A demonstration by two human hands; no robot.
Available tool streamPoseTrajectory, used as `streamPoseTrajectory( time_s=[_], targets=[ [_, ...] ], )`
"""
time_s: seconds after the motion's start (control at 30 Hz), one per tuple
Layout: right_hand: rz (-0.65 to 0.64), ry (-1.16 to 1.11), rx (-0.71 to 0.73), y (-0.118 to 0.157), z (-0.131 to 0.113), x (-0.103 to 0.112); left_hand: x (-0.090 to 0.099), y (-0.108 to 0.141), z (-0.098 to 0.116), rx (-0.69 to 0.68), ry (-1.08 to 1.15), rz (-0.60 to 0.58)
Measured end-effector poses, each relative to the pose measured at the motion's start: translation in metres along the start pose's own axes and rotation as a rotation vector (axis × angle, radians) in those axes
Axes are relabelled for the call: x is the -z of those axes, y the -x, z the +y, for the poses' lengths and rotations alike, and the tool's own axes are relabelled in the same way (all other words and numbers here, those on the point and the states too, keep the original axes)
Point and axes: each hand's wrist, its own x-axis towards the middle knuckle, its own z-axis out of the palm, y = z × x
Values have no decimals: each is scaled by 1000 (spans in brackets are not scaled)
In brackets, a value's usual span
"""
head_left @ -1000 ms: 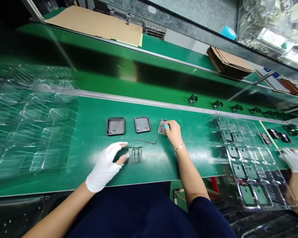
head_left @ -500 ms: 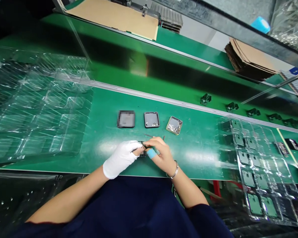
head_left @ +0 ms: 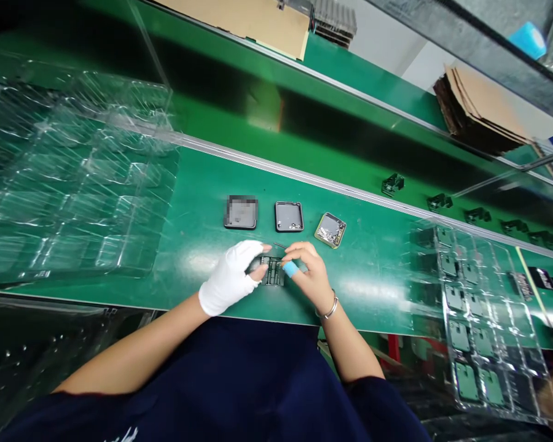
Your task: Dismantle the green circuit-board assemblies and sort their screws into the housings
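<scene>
Though between hands [head_left: 233, 276] [head_left: 309, 276], board [head_left: 273, 272] lettering indiscernible

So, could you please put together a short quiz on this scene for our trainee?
1. Which hand wears a white glove?
2. True or false: the rightmost of the three dishes in front of the person holds shiny parts.
3. What is between the left hand and the right hand: (a) a board, (b) a bottle, (c) a cup?

Key: 1. the left hand; 2. true; 3. a.
</scene>
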Motion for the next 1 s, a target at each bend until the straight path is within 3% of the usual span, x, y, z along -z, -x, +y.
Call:
streamPoseTrajectory(
  time_s=[0.1, 0.23, 0.8, 0.9, 1.0],
  targets=[
    [31, 30, -31, -2, 10, -10, -10, -3, -11, 168, 234, -119],
    [39, 63, -16, 1, 18, -24, -19, -1, -15, 270, 383, -206],
    [73, 122, -46, 9, 18, -32, -18, -4, -11, 298, 429, -178],
    [75, 36, -73, 9, 21, -33, -21, -6, -10, 366, 479, -160],
    [66, -192, -193, 9, 27, -35, -26, -8, -9, 436, 533, -140]
  ],
)
